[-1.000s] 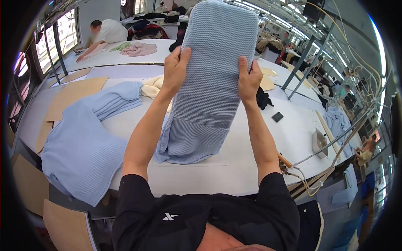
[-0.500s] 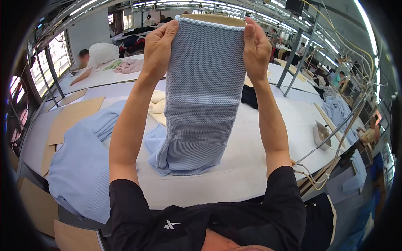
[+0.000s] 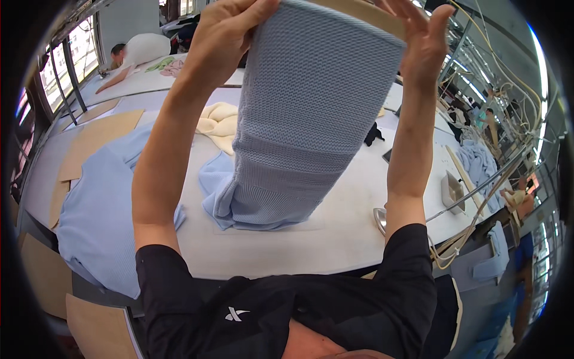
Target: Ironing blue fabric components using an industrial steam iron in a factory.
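Note:
I hold a light blue knitted garment point(image 3: 311, 113) up high in front of me, stretched over a flat cardboard board point(image 3: 371, 13) whose tan top edge shows above the knit. My left hand point(image 3: 230, 30) grips the garment's upper left corner. At the upper right edge my right hand point(image 3: 421, 36) rests with fingers spread against the board. The garment's lower end bunches on the white table point(image 3: 323, 239).
A pile of light blue knitwear point(image 3: 98, 209) lies at the left of the table, cream fabric point(image 3: 221, 122) behind the garment. Cardboard boards point(image 3: 95, 140) lie far left. An iron point(image 3: 379, 218) and hanging cables point(image 3: 478, 197) are at right. A person point(image 3: 140, 51) leans over another table behind.
Both hands have raised the garment and board higher and closer to the camera; the hands moved from its sides to its top corners, and more of it has lifted off the table.

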Available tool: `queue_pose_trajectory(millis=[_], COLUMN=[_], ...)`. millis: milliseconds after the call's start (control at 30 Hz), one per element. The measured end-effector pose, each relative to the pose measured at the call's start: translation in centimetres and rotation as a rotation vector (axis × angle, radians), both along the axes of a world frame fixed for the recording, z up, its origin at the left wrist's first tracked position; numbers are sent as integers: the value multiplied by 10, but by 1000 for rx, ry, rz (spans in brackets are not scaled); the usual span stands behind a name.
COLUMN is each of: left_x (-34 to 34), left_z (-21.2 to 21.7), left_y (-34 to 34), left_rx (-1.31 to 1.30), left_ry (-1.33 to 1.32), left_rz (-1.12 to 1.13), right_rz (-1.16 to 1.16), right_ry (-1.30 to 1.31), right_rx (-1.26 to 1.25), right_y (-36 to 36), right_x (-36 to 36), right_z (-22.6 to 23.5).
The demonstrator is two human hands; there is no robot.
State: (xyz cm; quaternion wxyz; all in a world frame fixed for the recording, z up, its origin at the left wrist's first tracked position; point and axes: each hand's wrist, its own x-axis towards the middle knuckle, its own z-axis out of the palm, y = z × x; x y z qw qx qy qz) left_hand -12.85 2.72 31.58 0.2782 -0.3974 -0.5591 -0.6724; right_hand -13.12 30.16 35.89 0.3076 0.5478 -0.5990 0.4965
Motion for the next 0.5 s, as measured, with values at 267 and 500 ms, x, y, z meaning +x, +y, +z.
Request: queue_pose_trajectory(millis=[267,500], left_x=[3,-4], left_z=[-160,-86], left_y=[56,45], left_rx=[-20,-120], left_ry=[-537,-289], left_rz=[42,-513], right_rz=[806,1189], right_ry=[-166,-97], right_rx=[28,111], right_y=[-29,22], right_x=[-26,-104], right_z=[12,52])
